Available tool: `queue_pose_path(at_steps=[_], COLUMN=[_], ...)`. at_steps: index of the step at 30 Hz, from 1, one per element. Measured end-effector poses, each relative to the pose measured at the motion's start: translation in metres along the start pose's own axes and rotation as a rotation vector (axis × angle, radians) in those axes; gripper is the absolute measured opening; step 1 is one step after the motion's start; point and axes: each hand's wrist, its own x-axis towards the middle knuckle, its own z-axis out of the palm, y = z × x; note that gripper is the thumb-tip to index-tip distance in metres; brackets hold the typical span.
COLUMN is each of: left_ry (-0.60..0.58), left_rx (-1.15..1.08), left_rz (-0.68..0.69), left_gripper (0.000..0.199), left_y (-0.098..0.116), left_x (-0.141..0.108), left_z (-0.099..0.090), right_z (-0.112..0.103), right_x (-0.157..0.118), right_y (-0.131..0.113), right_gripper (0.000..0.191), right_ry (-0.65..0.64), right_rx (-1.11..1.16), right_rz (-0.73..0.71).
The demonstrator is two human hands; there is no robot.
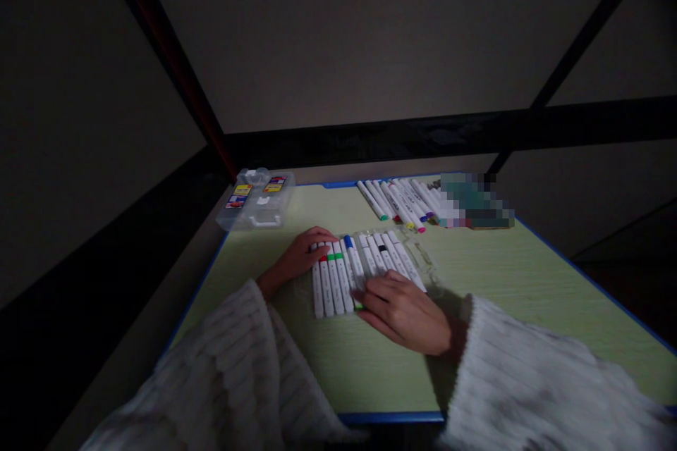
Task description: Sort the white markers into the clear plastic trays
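Note:
White markers with coloured bands lie side by side in a clear plastic tray on the table. At the tray's upper left corner is my left hand, closed, its fingers behind the marker caps and its thumb across them. My right hand is closed over the lower end of a marker in the middle of the row. A bit of light green shows by its fingertips, which hide the rest of that end. To the right of it, more markers lie at a slant, one with a black band.
A group of loose white markers with coloured ends lies at the back of the table. An open clear plastic case with labels stands at the back left. A blurred-out item is at the back right. Behind rises a wall.

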Motion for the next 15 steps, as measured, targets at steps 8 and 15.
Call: queue_pose_path(at_steps=[8, 15], left_ry=[-0.001, -0.005], left_rx=[0.008, 0.006], left_rz=[-0.009, -0.011], left_gripper=[0.022, 0.022], left_y=[0.0004, 0.0015], left_x=[0.0008, 0.0009], left_z=[-0.001, -0.0011], right_z=[-0.002, -0.0038], right_x=[-0.0007, 0.0002], right_y=[0.002, 0.0054], right_gripper=[0.027, 0.026], right_ry=[-0.094, -0.143], right_rx=[-0.012, -0.031], right_rz=[0.102, 0.175])
